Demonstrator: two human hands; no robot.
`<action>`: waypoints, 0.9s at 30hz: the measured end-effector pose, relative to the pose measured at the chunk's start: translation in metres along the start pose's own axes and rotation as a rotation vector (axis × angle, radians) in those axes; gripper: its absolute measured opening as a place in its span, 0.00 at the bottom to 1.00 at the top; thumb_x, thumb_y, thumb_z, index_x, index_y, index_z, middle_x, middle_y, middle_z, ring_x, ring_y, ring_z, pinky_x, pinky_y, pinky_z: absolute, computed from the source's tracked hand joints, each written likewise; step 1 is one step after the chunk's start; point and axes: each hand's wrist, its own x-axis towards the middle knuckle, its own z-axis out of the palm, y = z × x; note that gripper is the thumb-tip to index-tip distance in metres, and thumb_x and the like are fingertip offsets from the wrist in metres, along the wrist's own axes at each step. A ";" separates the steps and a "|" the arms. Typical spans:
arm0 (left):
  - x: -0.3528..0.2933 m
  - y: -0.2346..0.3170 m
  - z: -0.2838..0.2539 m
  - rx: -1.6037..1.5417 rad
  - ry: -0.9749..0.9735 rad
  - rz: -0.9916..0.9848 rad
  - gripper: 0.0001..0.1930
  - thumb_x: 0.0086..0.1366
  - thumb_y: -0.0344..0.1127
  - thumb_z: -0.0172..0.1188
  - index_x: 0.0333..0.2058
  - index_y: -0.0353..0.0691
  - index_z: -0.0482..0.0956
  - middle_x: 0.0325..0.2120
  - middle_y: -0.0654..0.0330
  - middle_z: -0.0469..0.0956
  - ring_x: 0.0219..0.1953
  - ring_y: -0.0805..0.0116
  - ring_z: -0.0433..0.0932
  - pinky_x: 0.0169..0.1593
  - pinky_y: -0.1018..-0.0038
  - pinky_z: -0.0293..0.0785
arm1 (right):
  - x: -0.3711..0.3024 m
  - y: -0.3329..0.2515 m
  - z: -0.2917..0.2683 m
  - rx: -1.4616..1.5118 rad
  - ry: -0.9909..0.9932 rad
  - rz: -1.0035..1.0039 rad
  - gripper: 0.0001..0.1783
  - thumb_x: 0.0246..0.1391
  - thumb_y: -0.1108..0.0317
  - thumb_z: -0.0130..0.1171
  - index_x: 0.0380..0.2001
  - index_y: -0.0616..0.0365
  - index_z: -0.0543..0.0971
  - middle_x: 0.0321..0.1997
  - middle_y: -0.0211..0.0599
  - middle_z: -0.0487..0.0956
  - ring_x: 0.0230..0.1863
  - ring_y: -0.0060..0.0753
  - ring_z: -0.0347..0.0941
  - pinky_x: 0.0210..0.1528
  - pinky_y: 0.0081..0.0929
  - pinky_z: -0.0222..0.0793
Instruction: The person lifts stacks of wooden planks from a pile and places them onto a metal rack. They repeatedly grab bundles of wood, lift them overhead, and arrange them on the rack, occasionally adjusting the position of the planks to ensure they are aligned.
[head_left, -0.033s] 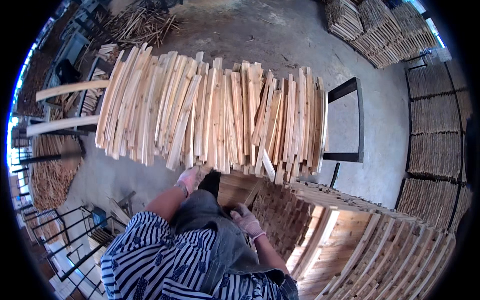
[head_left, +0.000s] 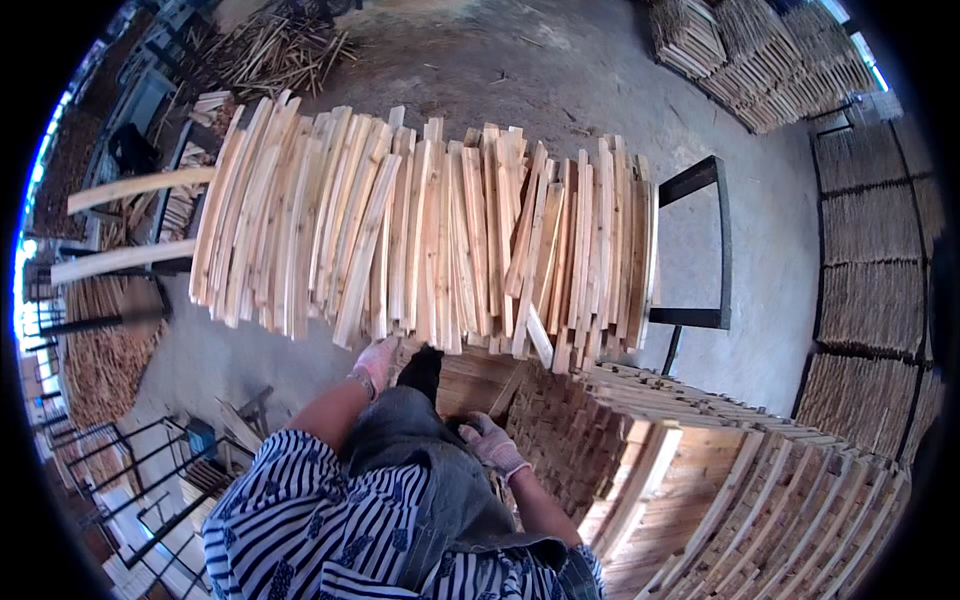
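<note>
A long row of pale wooden strips lies side by side across a dark metal frame in front of me. My left hand, in a pale pinkish glove, is at the near ends of the strips, left of the middle. Its fingertips are lost against the wood, so their grip is unclear. Lower and to the right, my right hand, gloved alike, has its fingers curled beside my dark apron. Whatever is in its fingers is too dark to make out. Wooden boards show beyond that hand.
A tall stack of wooden pieces rises close on my right. Two longer strips jut out left of the row. Bundled wood stacks line the right side. Loose sticks lie at the far left, and a black rack stands nearer.
The view has shifted very slightly. Both hands keep nearly the same places, and the wooden strips lie as before.
</note>
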 end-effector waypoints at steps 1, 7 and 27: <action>0.007 -0.013 -0.001 0.189 -0.008 0.086 0.09 0.68 0.36 0.52 0.41 0.46 0.80 0.33 0.59 0.82 0.36 0.62 0.79 0.44 0.64 0.70 | 0.019 0.003 0.003 -0.019 -0.015 0.026 0.34 0.65 0.53 0.58 0.64 0.65 0.66 0.56 0.50 0.79 0.59 0.42 0.74 0.62 0.32 0.66; 0.041 -0.098 0.087 -0.985 -0.204 -0.176 0.30 0.71 0.55 0.45 0.65 0.45 0.57 0.57 0.47 0.68 0.62 0.47 0.60 0.65 0.46 0.51 | 0.134 0.017 -0.017 0.490 -0.006 0.175 0.29 0.68 0.41 0.48 0.56 0.55 0.71 0.52 0.31 0.76 0.53 0.31 0.74 0.55 0.35 0.73; 0.097 -0.068 0.084 -0.779 0.340 -0.349 0.51 0.59 0.33 0.69 0.72 0.42 0.40 0.65 0.47 0.66 0.65 0.53 0.68 0.65 0.62 0.67 | 0.303 0.004 0.042 0.844 0.499 0.364 0.43 0.64 0.33 0.43 0.60 0.65 0.68 0.57 0.52 0.74 0.57 0.42 0.73 0.59 0.36 0.68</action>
